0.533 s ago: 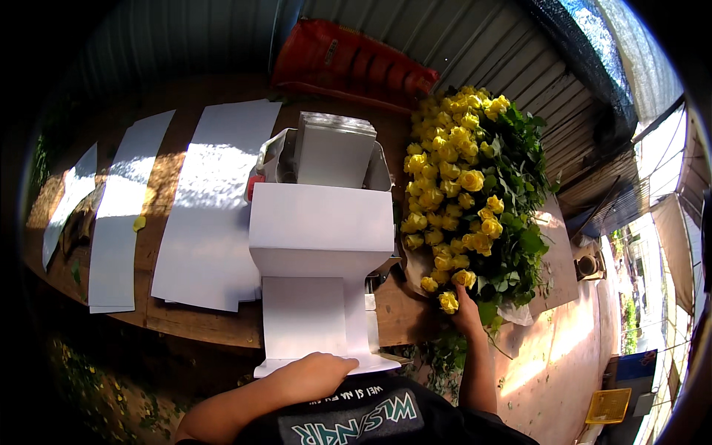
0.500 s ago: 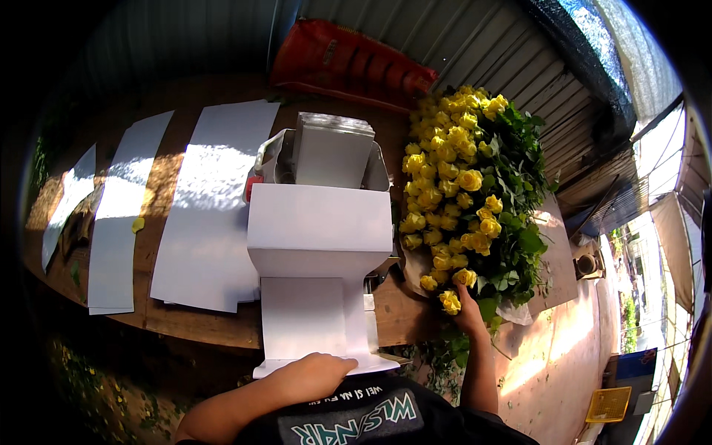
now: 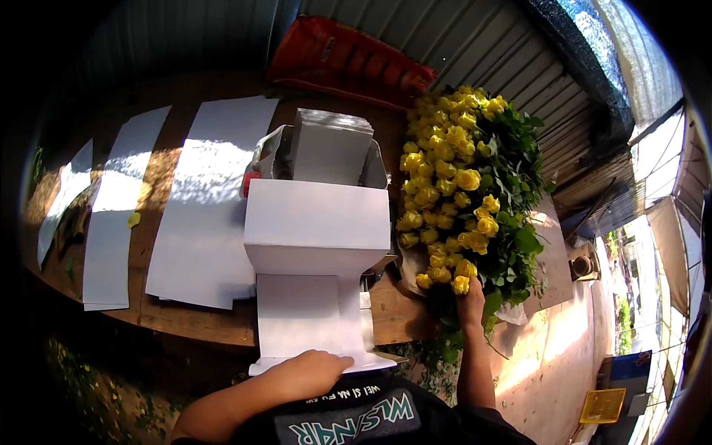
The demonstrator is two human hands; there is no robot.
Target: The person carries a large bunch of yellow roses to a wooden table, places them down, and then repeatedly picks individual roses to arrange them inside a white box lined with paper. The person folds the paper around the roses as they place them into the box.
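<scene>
My left hand [image 3: 315, 371] lies across the near lip of a white paper sheet [image 3: 297, 315], its fingers curled over the edge close to my body. The sheet folds up over a stand whose upper panel [image 3: 317, 215] is also covered in white. At the right, my right hand [image 3: 470, 302] is closed round a yellow rose [image 3: 460, 285] just below the bloom; leaves hide most of its stem. That rose is at the near end of a big heap of yellow roses [image 3: 445, 178] with dark green leaves [image 3: 519, 170].
Behind the stand, a metal holder carries a stack of white sheets [image 3: 331, 152]. Long white sheets [image 3: 211, 200] lie on the wooden table [image 3: 193, 324] to the left, a loose petal [image 3: 133, 219] among them. A red sack [image 3: 348, 63] rests by the corrugated wall; a yellow crate [image 3: 602, 406] stands lower right.
The rose in my right hand has moved slightly up and to the right, closer to the heap. My left hand keeps its place on the sheet's edge.
</scene>
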